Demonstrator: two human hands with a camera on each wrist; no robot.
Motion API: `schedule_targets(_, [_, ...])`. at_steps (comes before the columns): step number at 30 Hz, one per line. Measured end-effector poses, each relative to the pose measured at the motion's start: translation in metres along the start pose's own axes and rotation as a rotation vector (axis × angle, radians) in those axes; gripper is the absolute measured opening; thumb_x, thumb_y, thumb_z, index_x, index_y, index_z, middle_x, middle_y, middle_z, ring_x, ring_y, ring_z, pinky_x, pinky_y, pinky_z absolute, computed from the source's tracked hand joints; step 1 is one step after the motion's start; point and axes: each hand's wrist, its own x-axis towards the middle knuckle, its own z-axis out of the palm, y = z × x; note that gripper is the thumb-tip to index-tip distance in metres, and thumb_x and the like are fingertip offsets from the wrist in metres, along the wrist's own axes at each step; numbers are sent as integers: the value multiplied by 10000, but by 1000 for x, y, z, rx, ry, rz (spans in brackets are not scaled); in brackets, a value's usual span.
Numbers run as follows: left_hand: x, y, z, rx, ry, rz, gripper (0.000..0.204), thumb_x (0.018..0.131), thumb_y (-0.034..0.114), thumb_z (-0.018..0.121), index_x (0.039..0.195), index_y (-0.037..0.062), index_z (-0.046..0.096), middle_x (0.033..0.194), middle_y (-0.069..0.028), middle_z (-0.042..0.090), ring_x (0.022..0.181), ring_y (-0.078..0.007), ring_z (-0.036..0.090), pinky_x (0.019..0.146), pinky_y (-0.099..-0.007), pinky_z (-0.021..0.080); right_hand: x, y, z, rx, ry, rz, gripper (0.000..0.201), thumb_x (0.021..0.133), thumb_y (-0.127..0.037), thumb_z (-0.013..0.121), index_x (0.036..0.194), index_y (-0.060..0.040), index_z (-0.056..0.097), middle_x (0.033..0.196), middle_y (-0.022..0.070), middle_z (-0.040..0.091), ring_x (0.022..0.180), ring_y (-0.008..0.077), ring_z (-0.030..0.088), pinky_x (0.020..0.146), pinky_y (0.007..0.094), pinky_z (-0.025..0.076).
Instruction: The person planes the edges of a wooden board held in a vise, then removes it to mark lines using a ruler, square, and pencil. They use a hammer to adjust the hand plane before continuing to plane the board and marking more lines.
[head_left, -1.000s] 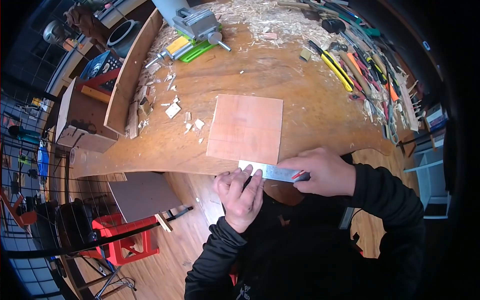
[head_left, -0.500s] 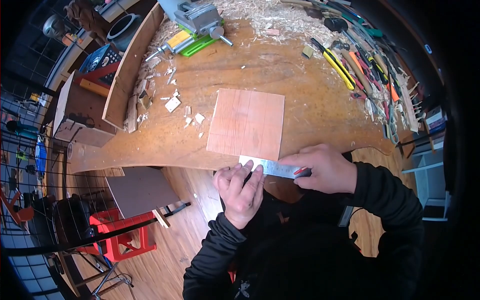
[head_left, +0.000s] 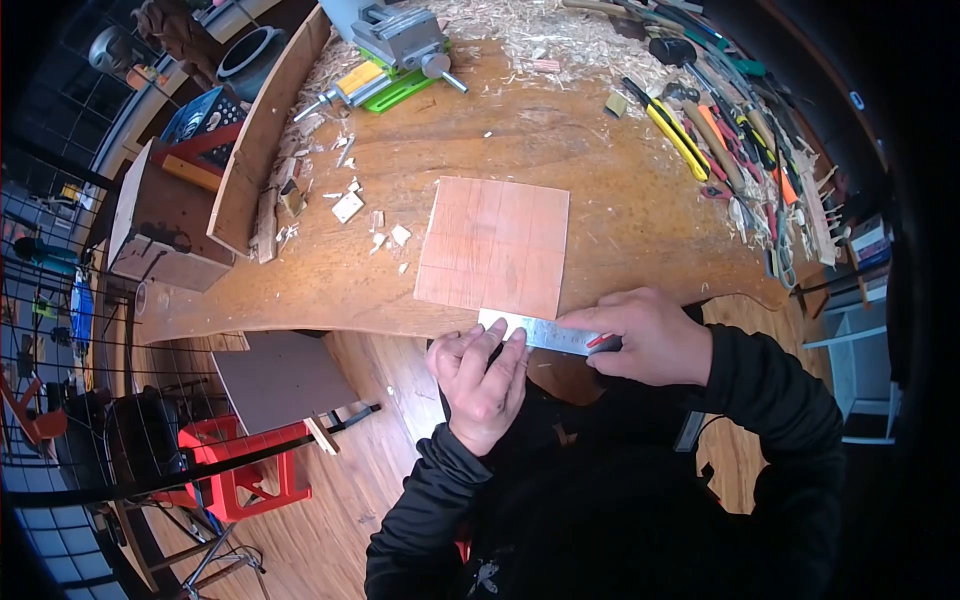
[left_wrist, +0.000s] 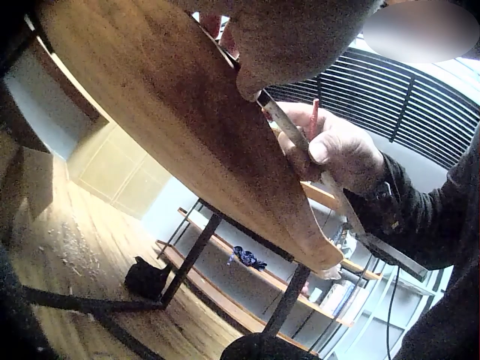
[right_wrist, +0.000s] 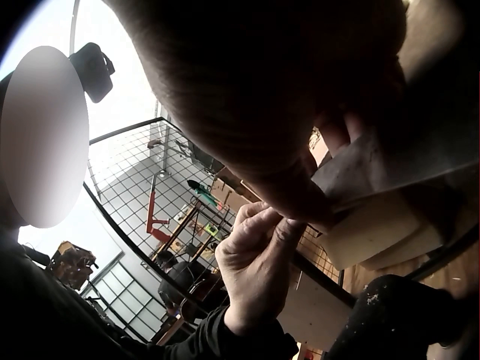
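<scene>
A square, pinkish wooden board (head_left: 492, 245) lies flat near the table's front edge, with faint lines on it. Against its lower edge sits a metal ruler (head_left: 550, 335), also visible in the left wrist view as a long strip (left_wrist: 336, 193). My left hand (head_left: 480, 385) holds the ruler's left part, fingers bent, fingertips on its face. My right hand (head_left: 655, 340) grips the ruler farther right, index finger stretched towards the board's corner. A red pencil (left_wrist: 315, 118) sticks up between the right hand's fingers. The right wrist view shows the left hand (right_wrist: 259, 262) with fingers and thumb together.
A grey vise (head_left: 400, 40) on a green base stands at the back left amid wood shavings (head_left: 520, 30). Wood chips (head_left: 348, 207) lie left of the board. Knives, including a yellow cutter (head_left: 678, 140), and other tools line the right side. A red stool (head_left: 240, 485) stands below left.
The board and table edge appear slightly higher in the head view than a second ago. Both hands keep their hold, with little movement in the last half second.
</scene>
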Motion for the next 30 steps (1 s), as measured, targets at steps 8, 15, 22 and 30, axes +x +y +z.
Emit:
schedule_targets(8, [-1,-3,-5,0,-1,0,315,722,42,899,1020,83,804,1062,-94,759,973,-284,661,941,-465,474,0,-6,0,21,1,-15,468,832,-111,729,1299,-113,737,1039,187,757,937,388,724,840,477,573])
schedule_targets(15, [10,-23,-32,52,-19,-28,297,730,41,886,1013,80,806,1084,-88,759,983,-284,656,962,-470,456,28,-16,16,34,25,-76,461,835,-128,743,1293,-77,727,1091,204,755,991,409,716,882,476,567])
schedule_targets(22, [22,-44,-51,53,-94,-116,257,756,45,880,1003,76,815,1114,-108,757,1048,-299,695,1081,-537,416,60,-27,16,86,12,-110,453,818,-124,766,1261,-34,731,1098,227,749,994,418,714,893,468,566])
schedule_targets(30, [26,-47,-55,-41,-116,-194,248,737,57,895,972,47,813,1082,-115,749,1046,-276,707,1103,-550,422,65,-40,11,90,-61,-10,450,810,-126,775,1250,-39,742,1086,226,750,1001,420,717,900,474,571])
